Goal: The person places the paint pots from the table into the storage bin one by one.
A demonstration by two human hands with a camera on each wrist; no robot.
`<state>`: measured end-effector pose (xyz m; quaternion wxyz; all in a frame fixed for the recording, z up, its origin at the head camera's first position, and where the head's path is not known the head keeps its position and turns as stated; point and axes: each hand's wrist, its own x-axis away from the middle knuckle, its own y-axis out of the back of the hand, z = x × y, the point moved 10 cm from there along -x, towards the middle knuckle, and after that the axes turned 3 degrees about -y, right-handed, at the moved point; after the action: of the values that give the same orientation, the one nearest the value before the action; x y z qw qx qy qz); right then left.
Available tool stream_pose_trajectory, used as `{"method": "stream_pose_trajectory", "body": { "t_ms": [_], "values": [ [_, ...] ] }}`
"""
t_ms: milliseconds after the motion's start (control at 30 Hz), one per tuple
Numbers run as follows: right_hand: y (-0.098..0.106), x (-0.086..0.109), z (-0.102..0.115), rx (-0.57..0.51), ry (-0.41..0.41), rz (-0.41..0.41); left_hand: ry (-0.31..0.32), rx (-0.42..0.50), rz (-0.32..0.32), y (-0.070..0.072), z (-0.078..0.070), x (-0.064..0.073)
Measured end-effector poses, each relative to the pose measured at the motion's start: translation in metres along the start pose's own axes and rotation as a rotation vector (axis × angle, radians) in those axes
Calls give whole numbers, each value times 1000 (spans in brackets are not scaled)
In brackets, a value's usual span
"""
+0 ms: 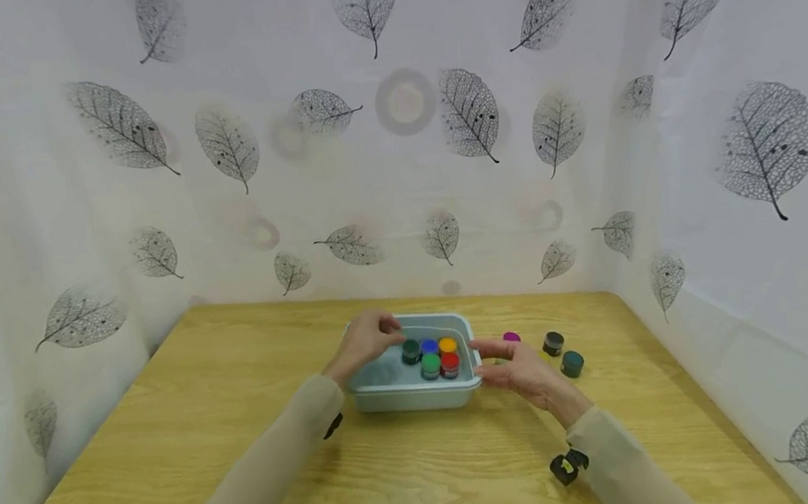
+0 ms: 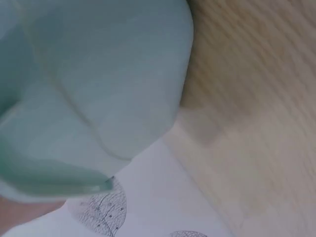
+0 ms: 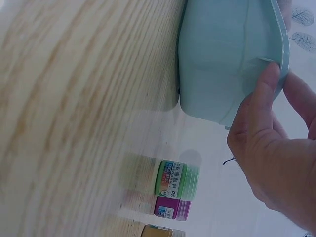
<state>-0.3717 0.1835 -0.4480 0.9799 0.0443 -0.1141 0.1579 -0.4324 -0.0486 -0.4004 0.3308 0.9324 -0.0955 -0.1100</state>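
A pale blue plastic tub [image 1: 412, 400] stands on the table with several small paint jars inside. Among them are a dark green jar [image 1: 410, 352], a blue jar [image 1: 430, 348] and a red jar [image 1: 449, 365]. My left hand [image 1: 369, 341] reaches over the tub's left side, its fingertips beside the dark green jar with a gap between thumb and fingers. The left wrist view shows mostly the tub's outer wall [image 2: 118, 64], the hand largely hidden behind its rim. At the right end, my right hand [image 3: 276, 143] pinches the tub's rim between thumb and fingers.
Right of the tub stand a black jar [image 1: 553, 343], a dark teal jar [image 1: 573, 363] and a magenta jar [image 1: 512, 337]. A light green jar [image 3: 173, 178] is near them. The wooden table [image 1: 191, 406] meets a leaf-patterned curtain [image 1: 366, 174] behind.
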Motion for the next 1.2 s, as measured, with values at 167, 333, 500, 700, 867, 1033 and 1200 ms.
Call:
{"method": "stream_pose_trajectory", "body": {
  "t_ms": [167,333,500,700,867,1033,1200],
  "values": [
    [3,1,2,7,5,-19,-37,-8,-38,12,-8,6],
    [3,2,3,6,10,-24,-36,23,-58,21,-7,13],
    [5,3,3,19,13,-30,-16,-8,-98,29,-1,20],
    [8,3,3,19,34,-35,27,-13,-143,39,9,29],
    [9,3,3,15,59,-34,12,-16,-163,49,13,37],
    [14,7,4,29,68,-53,14,60,-139,51,20,43],
    [24,12,6,54,72,-92,31,167,-89,49,27,47]
  ]
}}
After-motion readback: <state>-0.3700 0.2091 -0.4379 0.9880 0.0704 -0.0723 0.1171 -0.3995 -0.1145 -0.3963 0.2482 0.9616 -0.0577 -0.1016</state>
